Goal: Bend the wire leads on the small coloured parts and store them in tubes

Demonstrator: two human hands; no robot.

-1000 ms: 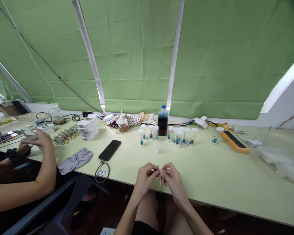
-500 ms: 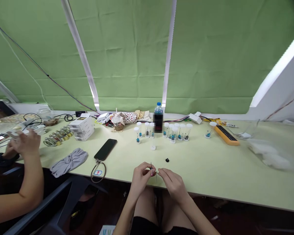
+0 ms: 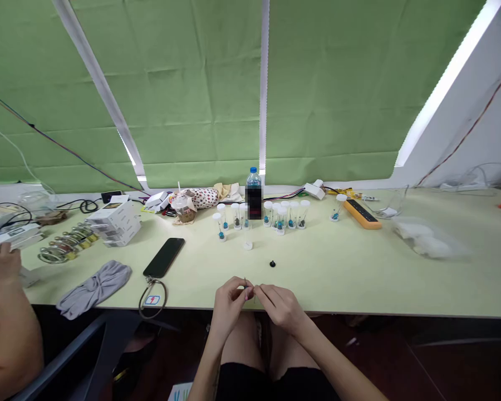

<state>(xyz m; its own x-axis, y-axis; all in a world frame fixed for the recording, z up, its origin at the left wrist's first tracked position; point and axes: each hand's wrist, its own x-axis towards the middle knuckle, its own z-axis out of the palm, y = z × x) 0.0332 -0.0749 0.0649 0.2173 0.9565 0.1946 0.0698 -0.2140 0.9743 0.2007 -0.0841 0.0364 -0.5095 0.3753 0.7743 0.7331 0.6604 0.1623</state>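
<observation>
Pinching a thin thing with some pink (image 3: pixel 246 297), the left hand (image 3: pixel 227 301) sits beside the right hand (image 3: pixel 280 306), which pinches a thin bit (image 3: pixel 254 298) too tiny to name. Fingertips likely hold them because both are so small. A little black piece (image 3: pixel 273 264) lies just past the right hand, maybe for easy reach. Clear tubes (image 3: pixel 280 224) stand farther past both hands, perhaps to leave room.

Held piece (image 3: pixel 246 296) too small; co-worker's arm (image 3: pixel 13 328) cropped.
</observation>
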